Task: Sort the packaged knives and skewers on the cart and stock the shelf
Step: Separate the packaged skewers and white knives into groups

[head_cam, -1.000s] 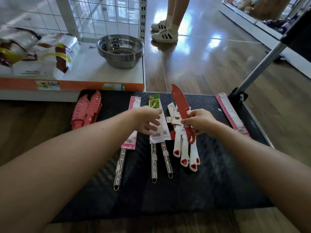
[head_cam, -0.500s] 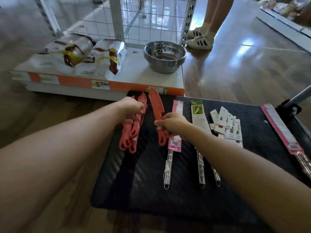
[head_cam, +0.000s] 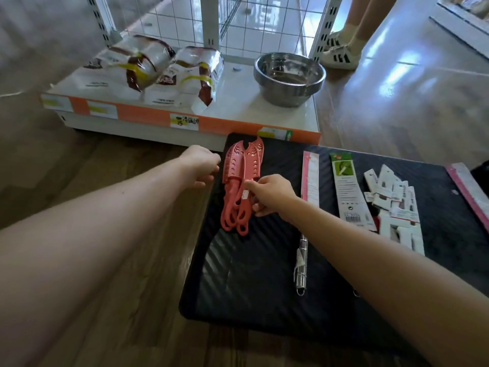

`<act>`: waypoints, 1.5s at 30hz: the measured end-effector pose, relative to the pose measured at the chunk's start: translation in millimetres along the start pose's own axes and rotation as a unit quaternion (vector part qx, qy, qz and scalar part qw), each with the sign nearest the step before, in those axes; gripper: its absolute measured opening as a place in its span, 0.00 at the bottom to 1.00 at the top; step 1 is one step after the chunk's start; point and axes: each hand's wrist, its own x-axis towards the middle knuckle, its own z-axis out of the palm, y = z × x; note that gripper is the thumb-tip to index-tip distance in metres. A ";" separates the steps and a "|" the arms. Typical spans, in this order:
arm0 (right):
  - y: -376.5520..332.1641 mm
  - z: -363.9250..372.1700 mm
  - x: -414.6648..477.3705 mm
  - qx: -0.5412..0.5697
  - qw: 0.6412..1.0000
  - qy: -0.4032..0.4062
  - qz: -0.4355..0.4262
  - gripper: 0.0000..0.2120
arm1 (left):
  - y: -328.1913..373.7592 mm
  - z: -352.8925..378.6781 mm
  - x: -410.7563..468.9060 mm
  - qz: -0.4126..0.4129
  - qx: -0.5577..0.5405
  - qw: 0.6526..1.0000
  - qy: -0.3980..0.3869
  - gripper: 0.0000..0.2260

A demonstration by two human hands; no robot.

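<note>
Three red sheathed knives (head_cam: 239, 178) lie stacked at the far left corner of the black cart deck (head_cam: 254, 282). My right hand (head_cam: 272, 193) rests on the top one, thumb and fingers pinching its handle near a white sticker. My left hand (head_cam: 198, 165) hovers curled just left of the pile, off the cart's edge, holding nothing. A pink-packed skewer (head_cam: 309, 181), a green-packed skewer (head_cam: 346, 186) and a heap of white-carded knives (head_cam: 394, 205) lie further right. Another pink pack (head_cam: 471, 192) sits at the right edge.
Just beyond the cart stands the low white shelf (head_cam: 238, 102) with an orange front strip. It holds bagged goods (head_cam: 158, 67) on the left and a steel bowl (head_cam: 289, 78) on the right. Another person's feet in sneakers (head_cam: 341, 53) stand on the wood floor behind.
My right hand carried the red knife from the white-carded heap leftward and laid it on the two red knives. My left hand moved left past the pile. The view swung left.
</note>
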 end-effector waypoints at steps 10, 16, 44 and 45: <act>4.2 -4.0 -1.1 -0.070 0.997 0.036 -0.025 0.19 | 8.1 11.6 -6.0 0.016 0.051 0.998 -0.041 0.16; 10.2 -20.5 -2.8 -0.117 0.992 0.049 -0.027 0.15 | 14.7 17.6 -7.3 0.030 0.081 0.996 -0.037 0.17; 61.3 -155.7 -44.7 -0.226 0.971 0.069 -0.037 0.15 | 80.2 135.5 -19.8 0.193 0.200 0.961 -0.006 0.16; 71.1 -173.0 -49.6 -0.232 0.969 0.084 -0.022 0.15 | 87.3 151.5 -22.6 0.202 0.199 0.959 -0.018 0.15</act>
